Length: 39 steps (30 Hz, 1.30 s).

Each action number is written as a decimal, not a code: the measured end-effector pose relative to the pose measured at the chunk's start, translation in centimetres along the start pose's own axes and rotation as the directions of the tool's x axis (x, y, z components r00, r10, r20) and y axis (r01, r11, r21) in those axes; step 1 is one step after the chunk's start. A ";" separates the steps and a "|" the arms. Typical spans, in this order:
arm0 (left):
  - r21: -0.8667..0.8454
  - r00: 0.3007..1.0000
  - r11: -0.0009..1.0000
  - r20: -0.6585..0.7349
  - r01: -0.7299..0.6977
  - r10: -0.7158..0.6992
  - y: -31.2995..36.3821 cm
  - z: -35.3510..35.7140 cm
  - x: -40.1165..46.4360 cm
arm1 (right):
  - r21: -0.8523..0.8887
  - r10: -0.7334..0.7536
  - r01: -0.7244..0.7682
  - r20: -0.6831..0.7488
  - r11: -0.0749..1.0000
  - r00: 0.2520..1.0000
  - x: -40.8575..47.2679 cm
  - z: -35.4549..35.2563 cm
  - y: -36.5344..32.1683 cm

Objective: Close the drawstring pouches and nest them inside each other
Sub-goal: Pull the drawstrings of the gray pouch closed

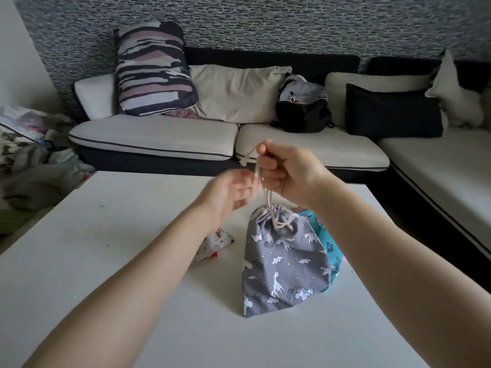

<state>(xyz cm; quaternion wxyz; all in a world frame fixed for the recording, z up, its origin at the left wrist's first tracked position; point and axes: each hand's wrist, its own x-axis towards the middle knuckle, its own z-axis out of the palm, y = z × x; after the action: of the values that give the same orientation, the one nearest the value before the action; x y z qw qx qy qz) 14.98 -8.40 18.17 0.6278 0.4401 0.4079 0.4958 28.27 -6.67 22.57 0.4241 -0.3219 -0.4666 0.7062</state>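
White low table (111,274) sitting in front of a cream and dark sofa (159,136), backpack (303,107) and cushions on it, laundry piled at far left. Right hand (287,176) is gripping the cream drawstring cord (268,205) in a fist, lifted above the grey unicorn pouch (281,264), cord running taut down to the gathered neck, which is looking nearly cinched. Left hand (231,195) is hovering just beside the cord, motion-blurred, fingers relaxed and seeming to hold nothing. Grey pouch is standing on the table between the forearms; teal pouch (326,251) is lying just behind it on the right, touching it; small white pouch with red print (220,240) is partly hidden under the left forearm. Judging the step as closing the grey pouch, nesting not yet done. Risks: pulling up with nothing steadying the fabric could be lifting or tipping the pouch; cord ends pulled unevenly could be leaving the mouth gaping; cinching this one fully could be blocking the others from going inside
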 end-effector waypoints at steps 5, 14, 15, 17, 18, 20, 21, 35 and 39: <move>0.255 0.967 0.954 0.238 -0.157 0.096 -2.2 0.8 -0.3 | 0.148 0.021 -0.011 -0.070 0.989 0.997 0.6 -0.8 -0.4; 0.502 0.990 0.864 -0.097 -0.037 0.098 -2.9 0.5 0.8 | 0.116 0.162 -0.122 -0.453 0.986 0.877 0.0 -4.6 0.5; 0.560 0.994 0.829 -0.081 -0.014 0.072 -3.1 0.3 0.8 | 0.158 0.169 -0.112 -0.418 0.981 0.893 -0.1 -4.4 0.3; 0.632 0.999 0.775 -0.042 0.014 0.016 -3.1 0.3 0.7 | 0.255 0.148 -0.058 -0.350 0.965 0.925 0.0 -3.5 -0.4; 0.650 0.999 0.760 -0.032 0.025 -0.005 -3.0 0.3 0.6 | 0.297 0.122 -0.018 -0.334 0.955 0.935 0.3 -2.9 -0.9; 0.636 0.999 0.771 -0.008 0.030 -0.032 -2.4 0.7 0.1 | 0.370 0.060 0.068 -0.324 0.927 0.944 0.9 -1.5 -1.5; 0.597 0.999 0.802 0.020 0.029 -0.051 -2.1 0.8 -0.2 | 0.389 0.034 0.102 -0.329 0.916 0.944 1.4 -0.9 -1.6; 0.484 0.973 0.875 0.207 -0.011 -0.103 -2.0 0.5 -1.4 | -0.302 0.179 -0.193 -0.074 0.934 0.981 1.6 0.3 1.4; 0.089 0.980 0.993 0.173 0.079 -0.093 -1.9 0.1 -1.1 | -0.545 0.156 -0.148 -0.032 0.825 0.987 -0.1 -1.7 2.4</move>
<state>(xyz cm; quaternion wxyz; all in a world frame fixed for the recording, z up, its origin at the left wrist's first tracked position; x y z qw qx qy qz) 15.34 -9.73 16.44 0.6638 0.4897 0.3892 0.4100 29.02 -6.63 19.74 0.2543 -0.4605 -0.6241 0.5777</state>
